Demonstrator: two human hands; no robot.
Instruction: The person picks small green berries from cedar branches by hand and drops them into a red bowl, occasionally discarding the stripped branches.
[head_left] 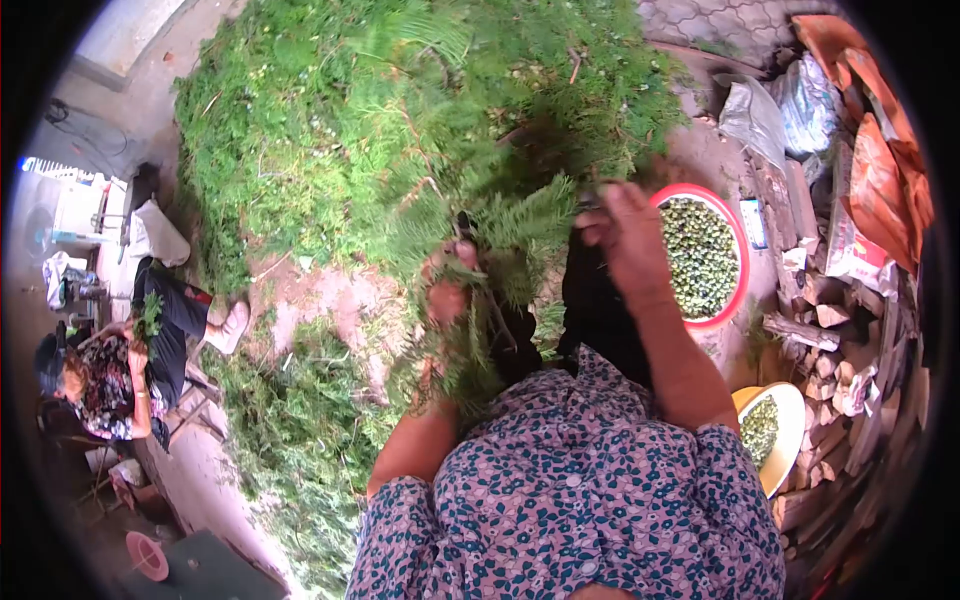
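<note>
Sprig (pixel 500 235) sat in my left grip (pixel 448 285), held out in front of my lap, just below the big pile (pixel 350 120) of cut greenery on the ground. The grip was closed around the lower stems, with the feathery tips fanning up and to the right.

By my reckoning the work was well under way but far from over. The red-rimmed basin (pixel 745 270) beside my right arm was nearly covered with small green berries (pixel 700 255), and the yellow bowl (pixel 795 430) nearer my knee had a smaller heap in it. Against that, the pile was large and bushy, and looser greenery (pixel 290 430) lay strewn over the ground to my left; I could not tell whether those pieces were stripped.

My right grip (pixel 625 235) was raised at the sprig's far tips, between the sprig and the basin, forearm angled up from my side. The fingers were drawn close together and narrow, touching the foliage. The blur kept me from telling whether anything was pinched between them. My left forearm came up from the elbow, wrist bent towards the right grip.

Another person (pixel 110 380) sat well apart on my left, holding greenery too. Firewood (pixel 830 330) was stacked beyond the basin.
</note>
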